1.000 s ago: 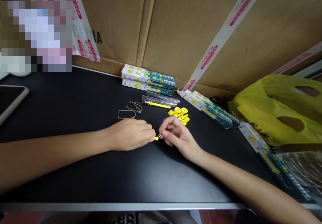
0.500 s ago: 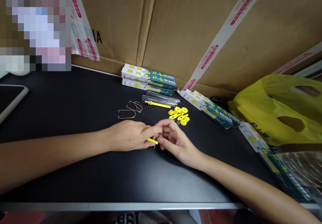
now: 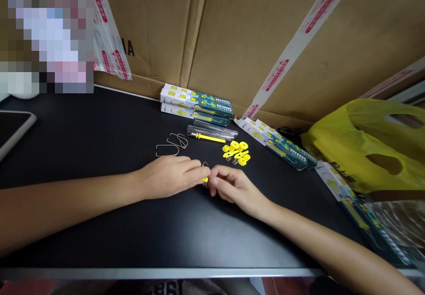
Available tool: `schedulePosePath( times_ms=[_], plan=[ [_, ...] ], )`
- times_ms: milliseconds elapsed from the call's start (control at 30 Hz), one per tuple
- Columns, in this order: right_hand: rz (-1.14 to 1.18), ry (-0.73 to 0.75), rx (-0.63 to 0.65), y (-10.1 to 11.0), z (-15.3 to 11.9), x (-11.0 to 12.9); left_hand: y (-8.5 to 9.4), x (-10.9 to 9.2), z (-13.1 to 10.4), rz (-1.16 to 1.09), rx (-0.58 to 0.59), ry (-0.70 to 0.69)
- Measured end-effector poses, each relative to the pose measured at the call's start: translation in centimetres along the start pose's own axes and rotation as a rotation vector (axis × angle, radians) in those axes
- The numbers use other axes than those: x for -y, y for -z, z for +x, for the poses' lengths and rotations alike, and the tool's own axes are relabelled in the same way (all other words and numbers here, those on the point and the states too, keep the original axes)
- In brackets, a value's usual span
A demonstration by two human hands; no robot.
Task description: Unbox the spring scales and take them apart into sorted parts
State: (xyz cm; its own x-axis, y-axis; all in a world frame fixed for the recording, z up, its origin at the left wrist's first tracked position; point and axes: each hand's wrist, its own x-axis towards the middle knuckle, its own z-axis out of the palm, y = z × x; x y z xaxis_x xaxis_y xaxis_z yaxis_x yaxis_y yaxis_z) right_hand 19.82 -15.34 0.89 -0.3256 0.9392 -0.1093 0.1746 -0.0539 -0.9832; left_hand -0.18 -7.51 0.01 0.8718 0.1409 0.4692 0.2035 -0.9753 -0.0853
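Note:
My left hand [image 3: 174, 178] is closed round a yellow plastic rod [image 3: 205, 180], whose tip alone shows past the fingers. A curved metal wire hook [image 3: 205, 164] rises beside that tip and curves down below it. Close against it, my right hand [image 3: 234, 186] has its thumb and fingers pinched at the wire; the exact contact is partly hidden. Behind the hands lie loose wire hooks [image 3: 168, 150], a yellow rod with a metal end [image 3: 209, 138], clear plastic tubes [image 3: 215, 129], and several small yellow plastic parts [image 3: 234, 146] with small springs [image 3: 235, 162].
Printed boxes [image 3: 195, 105] are stacked by the cardboard wall [image 3: 252, 34], with more boxes [image 3: 279, 144] to the right. A yellow plastic bag [image 3: 352, 140] sits at far right. A white-framed device [image 3: 20, 131] lies at left. The black table [image 3: 159, 233] ends at a pale front edge.
The yellow rod has been drawn back or turned, so less of it shows past my left fingers. The wire hook's curve is now visible above it. My right fingers have lowered and curled in.

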Motion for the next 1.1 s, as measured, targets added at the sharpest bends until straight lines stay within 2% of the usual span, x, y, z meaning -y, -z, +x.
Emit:
schedulePosePath(
  times_ms=[100,367,633,900,1100],
  plan=[
    [-0.036,-0.045,0.070,-0.08,0.13,0.01,-0.10,-0.02,0.05,-0.011,0.016,0.003],
    [0.058,-0.056,0.119,-0.47,-0.08,-0.20,-0.61,-0.32,-0.10,-0.139,0.027,0.095],
    [-0.006,-0.041,0.110,-0.60,-0.10,0.00,-0.35,-0.54,0.32,-0.075,0.144,0.086],
    [-0.036,-0.034,0.119,-0.56,-0.08,-0.01,-0.54,-0.59,0.31,0.060,0.133,0.037],
    [-0.064,-0.083,0.072,-0.86,0.49,-0.21,-0.30,-0.72,0.46,0.019,0.199,0.161]
  ],
)
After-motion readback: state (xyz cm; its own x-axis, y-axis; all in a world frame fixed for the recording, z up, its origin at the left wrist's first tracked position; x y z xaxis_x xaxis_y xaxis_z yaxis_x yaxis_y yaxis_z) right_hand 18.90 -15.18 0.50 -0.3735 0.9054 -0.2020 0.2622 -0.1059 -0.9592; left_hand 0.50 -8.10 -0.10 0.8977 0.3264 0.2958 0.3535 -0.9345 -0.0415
